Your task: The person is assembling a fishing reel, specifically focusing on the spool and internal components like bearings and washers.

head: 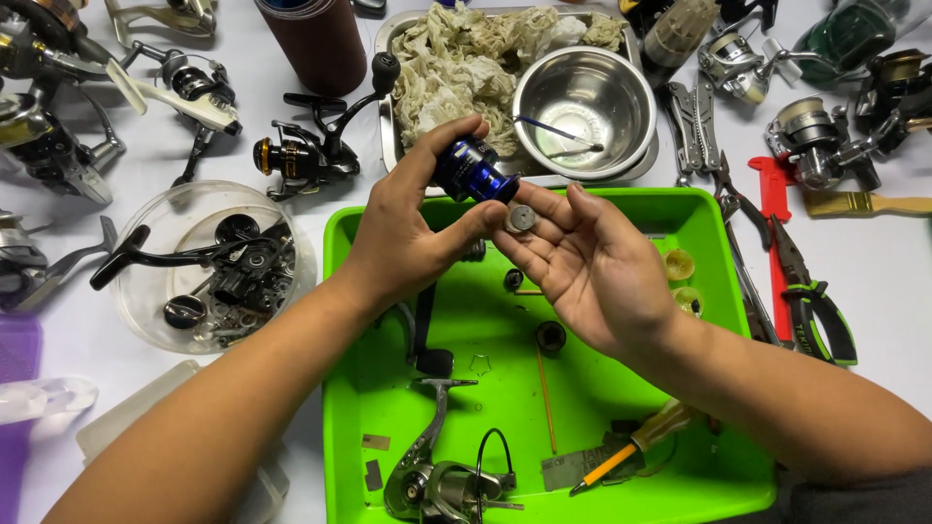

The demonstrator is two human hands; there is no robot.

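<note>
My left hand grips a dark blue fishing reel spool between thumb and fingers, held above a bright green tray. My right hand lies palm up just right of it, with a small round grey metal disc resting on its fingertips, right under the spool. In the tray below lie a stripped silver reel body, a black handle piece, small black round parts and a yellow-handled screwdriver.
A steel tray of crumpled rags and a steel bowl sit behind the green tray. A clear dish of black reel parts stands left. Several reels lie about. Pliers and a multi-tool lie right.
</note>
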